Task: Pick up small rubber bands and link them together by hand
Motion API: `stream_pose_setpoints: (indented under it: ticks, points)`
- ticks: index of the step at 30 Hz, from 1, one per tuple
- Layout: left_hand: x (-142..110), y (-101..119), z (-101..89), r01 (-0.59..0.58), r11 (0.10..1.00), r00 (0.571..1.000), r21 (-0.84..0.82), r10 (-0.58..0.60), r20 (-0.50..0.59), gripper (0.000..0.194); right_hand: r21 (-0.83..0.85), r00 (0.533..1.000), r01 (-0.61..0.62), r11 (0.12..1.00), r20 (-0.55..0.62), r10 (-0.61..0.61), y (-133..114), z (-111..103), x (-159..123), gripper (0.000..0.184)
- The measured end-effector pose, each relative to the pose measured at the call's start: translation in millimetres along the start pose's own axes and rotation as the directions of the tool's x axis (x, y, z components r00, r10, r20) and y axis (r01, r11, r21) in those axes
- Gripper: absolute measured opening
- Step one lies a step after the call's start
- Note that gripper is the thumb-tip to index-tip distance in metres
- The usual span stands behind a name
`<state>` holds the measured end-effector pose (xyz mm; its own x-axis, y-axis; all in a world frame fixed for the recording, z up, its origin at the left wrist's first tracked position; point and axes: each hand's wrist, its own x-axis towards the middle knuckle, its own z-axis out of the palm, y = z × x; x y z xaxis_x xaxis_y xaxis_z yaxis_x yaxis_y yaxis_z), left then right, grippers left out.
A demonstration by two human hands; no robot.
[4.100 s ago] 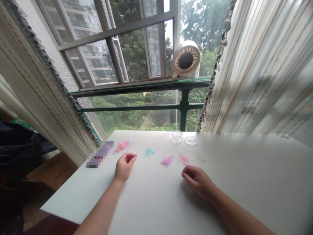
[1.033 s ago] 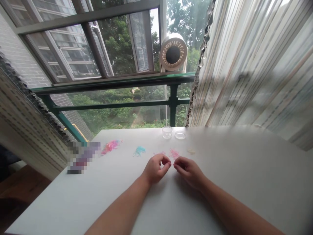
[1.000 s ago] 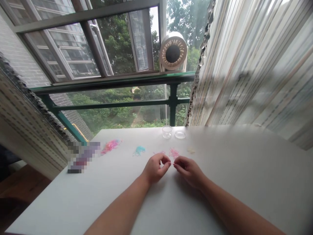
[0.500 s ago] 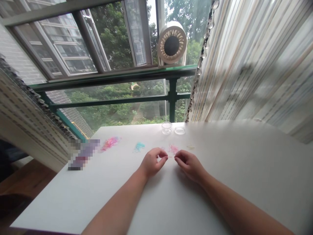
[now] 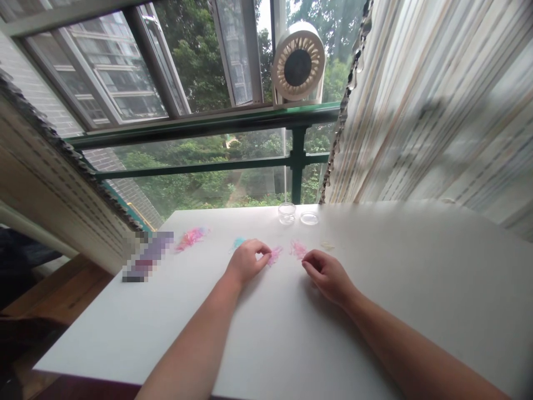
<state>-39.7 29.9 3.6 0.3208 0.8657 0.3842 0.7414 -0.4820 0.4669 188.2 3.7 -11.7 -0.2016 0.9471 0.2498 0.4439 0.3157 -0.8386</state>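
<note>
My left hand (image 5: 250, 262) is closed in a pinch, its fingertips at the edge of a small pile of thin magenta-pink strands (image 5: 275, 255). Whether a strand is between those fingertips is too small to tell. To its right, my right hand (image 5: 328, 276) has thumb and fingers pressed together beside a paler pink pile of strands (image 5: 297, 248); anything in that pinch is hidden. Turquoise strands (image 5: 239, 243) lie partly behind my left hand. A few yellowish strands (image 5: 327, 245) rest beyond my right hand.
A clear round container (image 5: 287, 214) and a clear flat lid (image 5: 309, 218) stand at the back of the white table (image 5: 266, 339). Mixed pink strands (image 5: 192, 239) and a blurred-out purple item (image 5: 149, 256) lie left. A white round fan (image 5: 298, 66) stands by the window.
My left hand has moved left, away from my right hand, uncovering the magenta-pink pile and partly covering the turquoise one. The short strand that showed at the left fingertips is no longer visible.
</note>
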Motion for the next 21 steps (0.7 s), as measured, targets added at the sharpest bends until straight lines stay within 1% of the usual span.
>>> stream_pose_setpoints:
  ticks: [9, 12, 16, 19, 21]
  points:
    - [-2.0, 1.8, 1.3, 0.031, 0.999, 0.999, -0.015, -0.03, 0.009, 0.009, -0.011, 1.0, -0.001, 1.0, -0.008, 0.0, 1.2, 1.4, 0.3, 0.015]
    - [-2.4, 5.6, 6.1, 0.019, 1.0, 1.0, -0.023, -0.019, 0.008, 0.01, -0.006, 0.994, -0.011, 1.0, -0.107, 0.011, 2.6, -0.8, 1.5, 0.016]
    - [4.0, 20.8, 21.5, -0.012, 1.0, 1.0, -0.029, 0.012, 0.024, 0.009, 0.082, 0.959, -0.029, 0.996, -0.28, 0.051, 5.6, -6.5, 4.7, 0.015]
    - [13.1, 34.1, 35.5, -0.056, 0.998, 0.998, -0.029, 0.057, 0.036, 0.008, 0.148, 0.934, -0.025, 0.989, -0.35, 0.076, 6.9, -8.9, 6.1, 0.013]
    - [17.4, 38.9, 41.5, -0.074, 0.997, 0.996, -0.018, 0.074, 0.044, 0.009, 0.17, 0.926, -0.013, 0.985, -0.37, 0.076, 6.6, -8.8, 5.9, 0.012]
